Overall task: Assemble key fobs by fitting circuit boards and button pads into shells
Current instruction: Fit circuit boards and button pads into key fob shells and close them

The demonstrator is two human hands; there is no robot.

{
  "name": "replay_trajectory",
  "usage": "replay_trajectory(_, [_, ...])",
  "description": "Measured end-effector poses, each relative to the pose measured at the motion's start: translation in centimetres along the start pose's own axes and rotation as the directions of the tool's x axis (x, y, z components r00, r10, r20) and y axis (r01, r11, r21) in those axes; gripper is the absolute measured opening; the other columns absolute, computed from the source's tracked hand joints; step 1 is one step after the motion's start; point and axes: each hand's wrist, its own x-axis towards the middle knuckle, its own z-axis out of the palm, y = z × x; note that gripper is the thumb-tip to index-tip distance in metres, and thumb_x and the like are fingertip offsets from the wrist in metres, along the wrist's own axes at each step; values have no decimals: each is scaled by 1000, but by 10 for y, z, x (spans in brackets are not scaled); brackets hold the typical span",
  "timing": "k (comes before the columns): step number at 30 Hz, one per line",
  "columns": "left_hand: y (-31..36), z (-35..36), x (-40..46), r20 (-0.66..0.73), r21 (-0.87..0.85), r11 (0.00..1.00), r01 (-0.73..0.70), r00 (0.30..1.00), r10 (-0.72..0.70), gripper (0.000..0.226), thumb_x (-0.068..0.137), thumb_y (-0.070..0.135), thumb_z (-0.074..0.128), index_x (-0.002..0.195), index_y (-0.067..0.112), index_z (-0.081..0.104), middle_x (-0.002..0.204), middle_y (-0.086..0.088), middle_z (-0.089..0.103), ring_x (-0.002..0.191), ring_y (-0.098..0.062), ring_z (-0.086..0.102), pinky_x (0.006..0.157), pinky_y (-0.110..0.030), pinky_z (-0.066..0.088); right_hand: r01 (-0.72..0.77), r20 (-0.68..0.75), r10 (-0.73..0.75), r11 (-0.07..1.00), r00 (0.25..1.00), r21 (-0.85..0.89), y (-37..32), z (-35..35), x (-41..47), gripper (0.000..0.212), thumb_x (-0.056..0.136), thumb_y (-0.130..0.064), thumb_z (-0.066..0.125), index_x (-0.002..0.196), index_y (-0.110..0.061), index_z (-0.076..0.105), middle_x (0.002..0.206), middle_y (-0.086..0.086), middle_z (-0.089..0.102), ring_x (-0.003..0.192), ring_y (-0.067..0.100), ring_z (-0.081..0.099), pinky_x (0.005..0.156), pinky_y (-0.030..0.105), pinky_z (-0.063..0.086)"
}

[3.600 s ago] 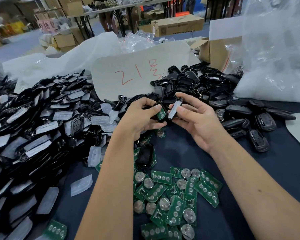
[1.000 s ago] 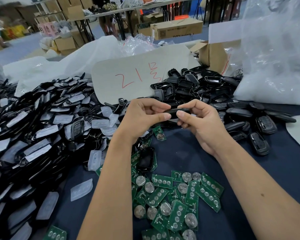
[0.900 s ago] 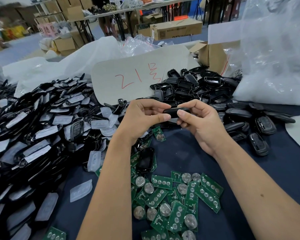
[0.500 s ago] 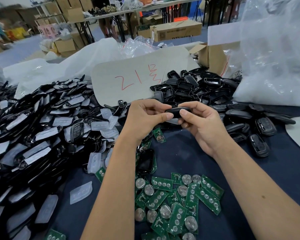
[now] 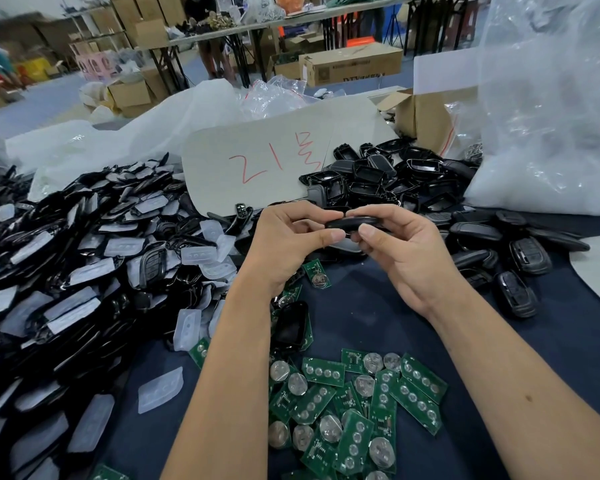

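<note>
Got the black key fob (image 5: 355, 223) pinched edge-on between both hands above the worktop (image 5: 361, 306), my left hand (image 5: 284, 247) and right hand (image 5: 406, 251) each gripping one end with thumb and fingers. Green circuit boards (image 5: 354, 403) are scattered below my wrists, shells with button pads (image 5: 84, 271) heaped to the left.

Both bare forearms reach forward, hands meeting at centre. Left hand (image 5: 284, 242) and right hand (image 5: 406, 251) each pinch one end of a black key fob (image 5: 352, 223), thumbs beneath, fingers curled over top
</note>
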Motion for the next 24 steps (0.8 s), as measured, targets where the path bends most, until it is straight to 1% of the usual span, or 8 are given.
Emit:
replay_trajectory(4, [1, 0, 0, 16, 9, 1000, -16, 1000, 16, 23, 72, 4, 83, 88, 20, 82, 71, 1, 73, 69, -11, 69, 75, -24, 57, 23, 2, -23, 999, 1000, -25, 0, 1, 0, 25, 77, -5, 78, 102, -8, 74, 97, 6, 77, 90, 17, 73, 81, 24, 59])
replay_trajectory(8, [1, -1, 0, 46, 21, 999, -37, 998, 36, 22, 76, 1, 81, 94, 13, 80, 71, 4, 72, 69, -7, 67, 72, -20, 54, 34, -14, -35, 998, 999, -51, 0, 1, 0, 25, 70, -8, 83, 93, -13, 75, 95, 7, 77, 88, 20, 73, 82, 28, 60])
replay_trajectory(10, [1, -2, -1, 56, 36, 998, -46, 997, 44, 21, 78, 1, 81, 95, 13, 80, 73, 4, 72, 69, -6, 66, 72, -20, 54, 34, -13, -35, 998, 999, -49, 0, 0, 1, 22, 69, -8, 84, 88, -17, 77, 94, 8, 78, 89, 22, 74, 82, 29, 60])
replay_trajectory(13, [2, -1, -1, 20, 35, 999, -31, 999, 31, 19, 74, 8, 84, 88, 20, 82, 73, 0, 70, 71, -11, 63, 77, -26, 55, 27, 8, -26, 999, 1000, -43, -1, 0, 1, 19, 72, -8, 83, 87, -20, 80, 95, 6, 78, 90, 20, 74, 80, 28, 60])
replay_trajectory(15, [2, 0, -1, 12, 30, 999, -20, 1000, 20, 18, 72, 9, 85, 86, 20, 82, 72, -2, 67, 72, -15, 60, 78, -32, 54, 23, 17, -22, 998, 1000, -50, -2, 1, 1, 19, 73, -8, 81, 87, -21, 81, 94, 4, 79, 88, 18, 75, 79, 26, 60])
replay_trajectory(19, [2, -1, -1, 25, 39, 999, -21, 999, 20, 18, 73, 8, 85, 88, 18, 82, 71, -1, 66, 68, -11, 60, 73, -25, 53, 18, 11, -17, 997, 1000, -78, -2, 1, 0, 18, 72, -12, 83, 86, -23, 82, 92, 2, 78, 84, 17, 73, 78, 27, 60])
replay_trajectory(22, [2, 0, -2, 20, 29, 1000, -8, 1000, 8, 16, 73, 10, 85, 86, 19, 82, 73, -3, 66, 70, -13, 61, 72, -27, 52, 5, 8, -4, 996, 1000, -89, -1, -1, 0, 18, 73, -16, 82, 90, -23, 82, 89, 3, 76, 77, 18, 66, 77, 28, 58])
replay_trajectory(24, [2, 1, -2, 11, 16, 1000, 8, 1000, -8, 15, 73, 9, 84, 83, 20, 81, 77, -10, 67, 74, -20, 61, 73, -31, 53, -3, 4, 3, 995, 1000, -95, -1, -1, 1, 17, 76, -16, 81, 92, -22, 82, 87, 3, 73, 72, 16, 62, 72, 25, 55])
